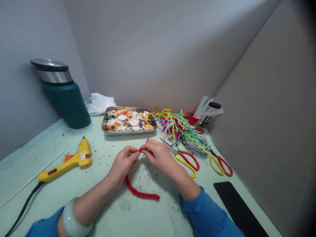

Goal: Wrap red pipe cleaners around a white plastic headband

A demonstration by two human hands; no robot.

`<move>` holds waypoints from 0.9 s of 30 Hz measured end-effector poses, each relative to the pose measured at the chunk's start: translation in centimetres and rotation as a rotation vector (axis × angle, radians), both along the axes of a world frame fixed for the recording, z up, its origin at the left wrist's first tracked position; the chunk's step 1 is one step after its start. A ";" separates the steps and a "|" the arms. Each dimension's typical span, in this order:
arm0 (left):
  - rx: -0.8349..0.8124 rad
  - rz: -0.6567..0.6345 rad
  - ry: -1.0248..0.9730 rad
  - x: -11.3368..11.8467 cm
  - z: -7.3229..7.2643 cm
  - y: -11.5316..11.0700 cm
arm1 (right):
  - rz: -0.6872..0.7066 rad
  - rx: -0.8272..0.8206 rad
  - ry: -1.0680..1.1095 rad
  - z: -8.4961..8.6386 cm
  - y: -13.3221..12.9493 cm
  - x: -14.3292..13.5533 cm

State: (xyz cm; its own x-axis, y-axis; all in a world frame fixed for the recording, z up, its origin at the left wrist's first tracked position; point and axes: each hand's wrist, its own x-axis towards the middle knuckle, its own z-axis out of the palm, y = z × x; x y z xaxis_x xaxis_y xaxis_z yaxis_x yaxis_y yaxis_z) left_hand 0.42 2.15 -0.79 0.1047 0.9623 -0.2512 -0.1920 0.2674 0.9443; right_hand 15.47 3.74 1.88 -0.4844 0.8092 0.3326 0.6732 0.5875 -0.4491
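Pinching a thin red strand (147,139) between them, the two bare hands meet over the middle of the pale green table (111,217); on the left hand (124,162), thumb and index finger close together at the tips, the remaining fingers curled under and partly hidden; on the right hand (159,156), thumb and forefinger press together just beside them, no clear gap showing, and a short end of the strand sticks up above the fingertips.

Emerging below the left hand, a thick red fuzzy chenille piece (142,195) curves down and to the right over the table, between the forearms, its blunt end free; its join to the strand is hidden by the hand.

To the left lies a yellow hot glue gun (65,166), near a thin wooden stick (32,179); behind the hands sits a metal tray (128,133) of seashells (134,121), with a heap of coloured pipe cleaners (176,123) to its right; red-and-yellow-handled scissors (176,152) lie open near the right hand, and a second pair (218,159) lies farther right.
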 end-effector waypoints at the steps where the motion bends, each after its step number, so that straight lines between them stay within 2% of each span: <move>1: 0.016 -0.001 0.006 0.0 -0.1 0.0 | -0.003 -0.014 0.013 0.0 0.0 0.0; 9: 0.111 0.008 0.025 -0.1 -0.2 -0.1 | -0.022 -0.171 0.139 0.2 0.1 -0.1; 19: 0.141 0.032 -0.002 -0.2 0.5 -0.1 | -0.042 -0.130 0.117 0.4 0.1 0.0; 27: 0.178 0.027 0.079 -0.2 0.8 -0.3 | -0.055 -0.375 0.228 0.3 0.2 -0.1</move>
